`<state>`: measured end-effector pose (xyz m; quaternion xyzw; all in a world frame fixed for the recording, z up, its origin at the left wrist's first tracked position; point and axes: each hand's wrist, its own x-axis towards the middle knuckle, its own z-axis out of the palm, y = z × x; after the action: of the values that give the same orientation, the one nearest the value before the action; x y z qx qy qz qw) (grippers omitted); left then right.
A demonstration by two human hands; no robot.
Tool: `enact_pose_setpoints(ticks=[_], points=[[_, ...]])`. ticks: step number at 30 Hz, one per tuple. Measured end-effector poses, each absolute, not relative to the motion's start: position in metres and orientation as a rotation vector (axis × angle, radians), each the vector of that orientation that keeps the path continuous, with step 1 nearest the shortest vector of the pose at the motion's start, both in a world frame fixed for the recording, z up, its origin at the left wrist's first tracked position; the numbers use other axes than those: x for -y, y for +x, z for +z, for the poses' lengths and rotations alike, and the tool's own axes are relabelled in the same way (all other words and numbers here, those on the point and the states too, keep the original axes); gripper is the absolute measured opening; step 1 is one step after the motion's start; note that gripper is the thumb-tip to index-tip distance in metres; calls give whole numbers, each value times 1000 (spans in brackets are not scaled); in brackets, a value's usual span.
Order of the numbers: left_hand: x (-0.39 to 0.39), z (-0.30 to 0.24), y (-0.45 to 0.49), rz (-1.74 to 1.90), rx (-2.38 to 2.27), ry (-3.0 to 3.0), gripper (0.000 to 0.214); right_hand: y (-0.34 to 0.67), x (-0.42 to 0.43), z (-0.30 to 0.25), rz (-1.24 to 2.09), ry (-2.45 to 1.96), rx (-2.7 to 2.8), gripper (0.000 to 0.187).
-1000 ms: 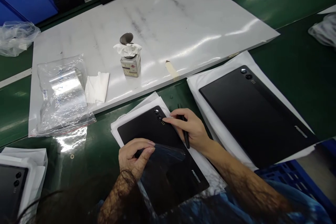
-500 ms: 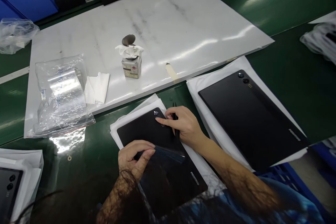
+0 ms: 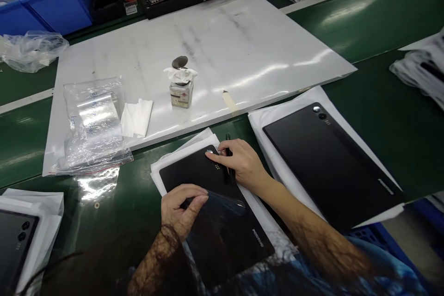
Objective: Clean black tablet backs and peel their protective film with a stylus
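A black tablet back cover point(image 3: 197, 178) lies on white sheets on the green belt in front of me. My left hand point(image 3: 182, 208) pinches the lifted edge of a clear protective film point(image 3: 224, 201) that is partly peeled off the cover. My right hand point(image 3: 239, 162) holds a thin black stylus-like tool point(image 3: 229, 155) against its palm, and its forefinger presses on the camera lenses at the cover's top corner. A second black cover point(image 3: 329, 162) lies on white sheets just to the right.
A white board point(image 3: 222, 41) spans the table, carrying a small bottle with a cloth point(image 3: 181, 84), a folded wipe point(image 3: 137, 118) and a clear plastic bag point(image 3: 92, 125). Another cover point(image 3: 14, 245) sits at lower left. Blue bins point(image 3: 55, 4) stand behind.
My right forefinger slid left and up along the cover, from beside the small dots onto the camera lenses. My left hand kept its pinch on the film. The camera tilted slightly.
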<state>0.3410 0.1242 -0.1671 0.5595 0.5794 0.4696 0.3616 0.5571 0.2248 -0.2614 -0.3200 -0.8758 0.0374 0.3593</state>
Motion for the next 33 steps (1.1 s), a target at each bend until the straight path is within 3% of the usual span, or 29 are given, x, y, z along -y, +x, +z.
enact_pose_setpoints(ticks=[4, 15, 23, 33], points=[[-125, -165, 340, 1220, -1479, 1431, 6, 553, -229, -252, 220, -905, 2285, 54], [-126, -164, 343, 1325, -1356, 1168, 7, 518, -265, -220, 553, -970, 2276, 28], [-92, -169, 331, 1419, -1183, 737, 34, 528, -292, -227, 802, -859, 2423, 30], [-76, -187, 338, 1454, -1408, 688, 28, 521, -300, -249, 647, -812, 2383, 37]])
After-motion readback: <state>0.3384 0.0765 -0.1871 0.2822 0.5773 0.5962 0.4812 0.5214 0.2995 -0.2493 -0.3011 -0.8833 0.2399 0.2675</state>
